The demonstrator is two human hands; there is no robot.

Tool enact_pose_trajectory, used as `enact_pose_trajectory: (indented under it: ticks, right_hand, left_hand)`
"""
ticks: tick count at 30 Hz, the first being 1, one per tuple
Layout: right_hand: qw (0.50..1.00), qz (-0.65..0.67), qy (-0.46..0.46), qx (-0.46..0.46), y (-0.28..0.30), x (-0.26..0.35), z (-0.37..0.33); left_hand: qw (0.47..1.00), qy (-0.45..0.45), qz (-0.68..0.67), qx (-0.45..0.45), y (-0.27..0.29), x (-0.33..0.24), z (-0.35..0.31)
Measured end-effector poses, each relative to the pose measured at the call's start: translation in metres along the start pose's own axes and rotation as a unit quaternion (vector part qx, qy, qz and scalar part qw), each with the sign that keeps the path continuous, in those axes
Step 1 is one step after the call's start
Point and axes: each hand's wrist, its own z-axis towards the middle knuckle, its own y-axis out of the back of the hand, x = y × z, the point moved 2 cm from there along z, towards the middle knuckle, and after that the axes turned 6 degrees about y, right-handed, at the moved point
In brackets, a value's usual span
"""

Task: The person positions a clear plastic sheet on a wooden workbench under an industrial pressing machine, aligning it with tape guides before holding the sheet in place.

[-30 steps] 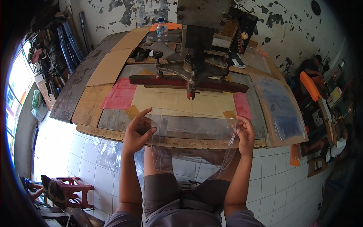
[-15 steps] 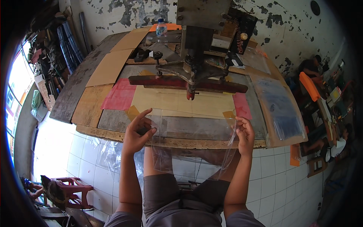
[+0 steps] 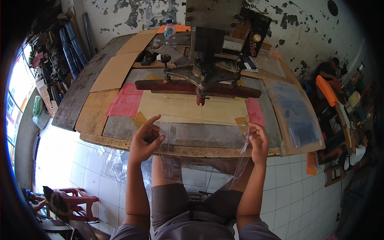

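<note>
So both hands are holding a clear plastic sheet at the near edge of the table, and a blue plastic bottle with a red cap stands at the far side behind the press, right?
Nearly. In the head view the left hand and right hand do hold the clear plastic sheet at the table's near edge, but the bottle behind the press is clear with a blue cap, not blue with a red cap.

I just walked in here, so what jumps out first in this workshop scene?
A big dark metal press machine stands at the middle back of the worn wooden workbench, its long reddish bar lying across the bench. In front, the left hand and right hand hold a clear plastic sheet by its sides, draped over the bench's near edge.
</note>
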Motion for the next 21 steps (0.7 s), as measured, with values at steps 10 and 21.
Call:
enact_pose_trajectory:
  ticks: [10, 21]
  right_hand:
    - [1.000, -0.012, 0.001, -0.006, -0.0005, 0.0026, 0.0006]
    - [1.000, -0.002, 0.009, -0.004, -0.0010, 0.0005, -0.0002]
  left_hand:
    - [1.000, 0.007, -0.005, 0.002, -0.0010, -0.0029, 0.0000]
    - [1.000, 0.009, -0.012, 0.000, -0.0019, -0.0040, 0.0003]
